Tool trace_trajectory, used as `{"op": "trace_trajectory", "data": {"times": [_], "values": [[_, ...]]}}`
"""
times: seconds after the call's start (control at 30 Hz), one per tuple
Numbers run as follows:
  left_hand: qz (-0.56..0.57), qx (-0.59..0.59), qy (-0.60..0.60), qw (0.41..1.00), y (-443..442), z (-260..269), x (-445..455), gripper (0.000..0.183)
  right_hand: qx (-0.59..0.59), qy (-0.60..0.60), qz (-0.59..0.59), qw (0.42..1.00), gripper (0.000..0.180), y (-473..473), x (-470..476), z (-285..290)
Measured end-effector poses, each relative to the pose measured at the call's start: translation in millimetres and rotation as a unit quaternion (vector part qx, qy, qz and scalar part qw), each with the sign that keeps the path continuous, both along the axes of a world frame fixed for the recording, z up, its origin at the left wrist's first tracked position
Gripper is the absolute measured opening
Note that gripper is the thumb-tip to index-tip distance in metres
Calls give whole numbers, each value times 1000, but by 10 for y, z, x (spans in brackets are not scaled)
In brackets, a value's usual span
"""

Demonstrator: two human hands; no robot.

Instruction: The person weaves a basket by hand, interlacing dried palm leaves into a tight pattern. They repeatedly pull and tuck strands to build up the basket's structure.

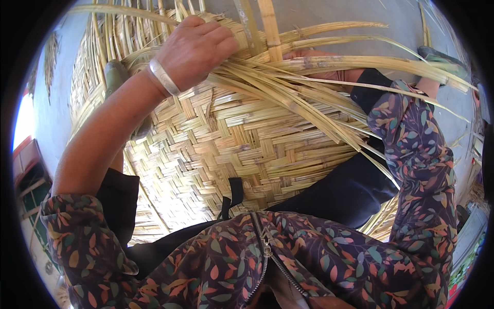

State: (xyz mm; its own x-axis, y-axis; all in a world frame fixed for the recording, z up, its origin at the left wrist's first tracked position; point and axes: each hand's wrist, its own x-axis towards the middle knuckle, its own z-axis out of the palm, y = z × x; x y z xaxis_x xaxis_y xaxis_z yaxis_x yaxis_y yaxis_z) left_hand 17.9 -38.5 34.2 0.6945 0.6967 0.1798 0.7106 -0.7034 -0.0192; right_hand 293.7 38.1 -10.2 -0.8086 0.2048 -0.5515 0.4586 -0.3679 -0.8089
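A large woven mat [239, 143] of split reed or cane spreads in front of me, its far edge bristling with unwoven strips. My left hand [198, 50], a silver bangle on its wrist, is closed in a fist around a bundle of split strips [285, 96] at that edge. The bundle's loose ends fan out toward the right over the weave. Behind a broad strip [355, 63] lies my right hand [316, 73], partly covered, so its grip is hidden. Two flat strips [270, 31] stand up from the weave between both hands.
A green shoe [115, 79] rests on the mat at left, and another shoe [444, 61] is on the grey floor [328, 13] at right. Long upright strips [127, 27] line the far left. Dark trousers [339, 189] border the mat's near side.
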Motion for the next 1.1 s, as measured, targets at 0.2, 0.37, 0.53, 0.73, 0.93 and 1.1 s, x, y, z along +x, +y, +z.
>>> {"op": "trace_trajectory", "data": {"times": [0.2, 0.37, 0.53, 0.73, 0.93, 1.1], "values": [[-4, -14, 57, 998, 108, 70, 38, 20, -11, -13, -11, 1000, 38, -16, -16, -12], [-56, -86, 51, 993, 340, 182, 50, 7, -35, -24, -25, 999, 37, -39, -43, 20], [-26, -121, 78, 989, 308, 203, 49, 10, -63, -24, -55, 996, 37, -45, -4, 49], [-43, -97, 30, 994, 249, 186, 14, 12, -98, -3, -101, 990, 37, -55, 87, 30], [-52, -75, 23, 996, 215, 246, -10, 10, -129, 28, -137, 982, 36, -103, 164, 20], [-47, -90, 21, 995, 255, 256, -2, 6, -161, 51, -165, 972, 36, -141, 222, 4]]}}
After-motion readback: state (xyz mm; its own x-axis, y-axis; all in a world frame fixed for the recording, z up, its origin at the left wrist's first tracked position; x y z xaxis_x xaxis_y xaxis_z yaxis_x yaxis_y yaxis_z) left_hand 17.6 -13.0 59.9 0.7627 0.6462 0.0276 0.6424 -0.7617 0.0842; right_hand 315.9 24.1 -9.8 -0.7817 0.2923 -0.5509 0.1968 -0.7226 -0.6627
